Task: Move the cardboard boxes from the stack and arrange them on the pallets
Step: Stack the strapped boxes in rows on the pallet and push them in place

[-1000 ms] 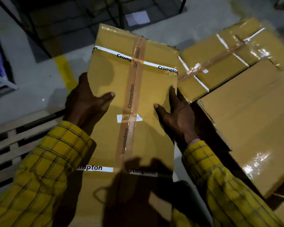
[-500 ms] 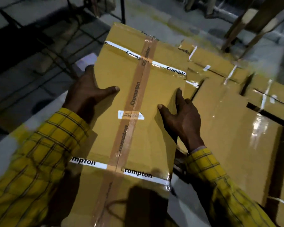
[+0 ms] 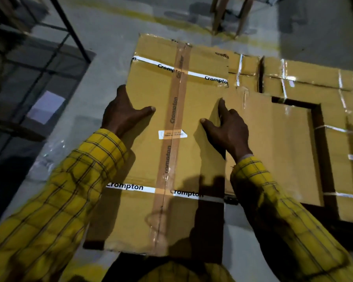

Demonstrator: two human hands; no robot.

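Note:
A long brown cardboard box [image 3: 151, 159] with brown tape down its middle and white printed straps across both ends is held flat in front of me. My left hand [image 3: 123, 113] grips its left edge, thumb on top. My right hand [image 3: 230, 131] grips its right edge, thumb on top. Just right of it lies another plain box [image 3: 281, 147], and more strapped boxes [image 3: 310, 84] lie beyond, flat and side by side. Whatever the boxes rest on is hidden beneath them.
Grey concrete floor with a yellow painted line [image 3: 171, 19] lies ahead. A black metal frame [image 3: 69, 31] stands at the left, with a white sheet [image 3: 46, 106] under it. Wooden legs [image 3: 228, 15] stand at the top. Clear plastic wrap [image 3: 49, 153] lies by my left sleeve.
I have turned right with the box in both hands; the laid boxes now sit straight beside it, and the empty slatted pallet at left has left view.

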